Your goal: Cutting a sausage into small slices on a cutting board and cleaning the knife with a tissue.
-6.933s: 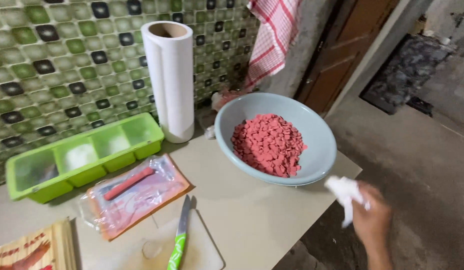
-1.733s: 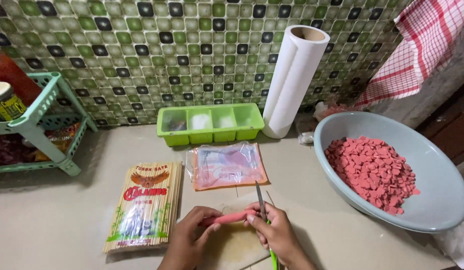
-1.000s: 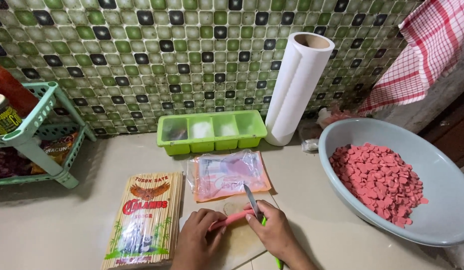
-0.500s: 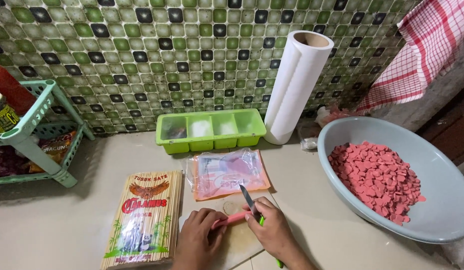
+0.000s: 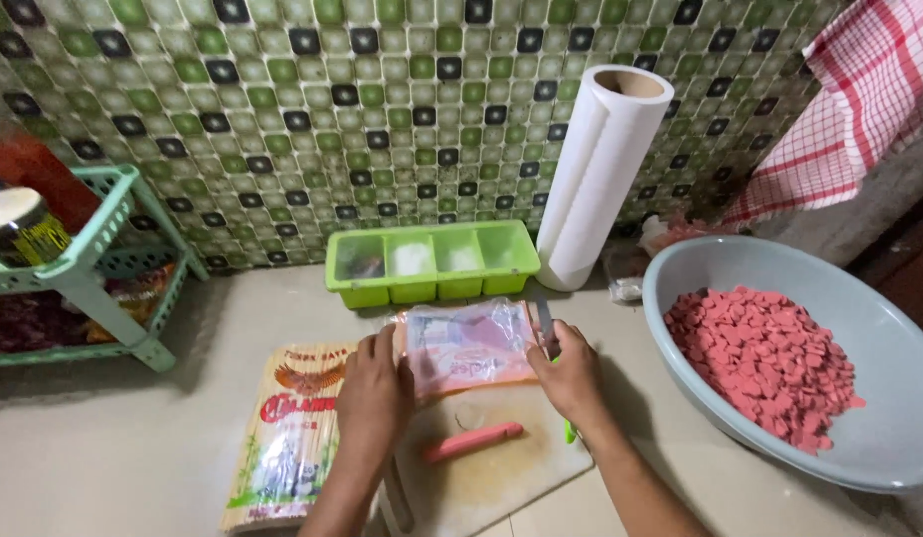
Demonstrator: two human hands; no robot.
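A home kitchen, plainly. Green and black mosaic tiles (image 5: pixel 382 109) cover the wall at twelve o'clock behind a pale bench (image 5: pixel 103 447). On the bench stand a paper towel roll (image 5: pixel 600 179) at one o'clock, a bowl (image 5: pixel 879 438) of chopped pink sausage at three, a cutting board (image 5: pixel 491 477) at six and a plastic rack (image 5: pixel 83 259) at nine.

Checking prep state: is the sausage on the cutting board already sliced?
No, the pink sausage lies whole on the cutting board, between the two hands.

Sausage (image 5: pixel 473 441) on board (image 5: pixel 491 477), near; packet (image 5: pixel 468 347) behind it; tray (image 5: pixel 431 263) beyond; skewers (image 5: pixel 287 438) left; bowl (image 5: pixel 859 418) right.
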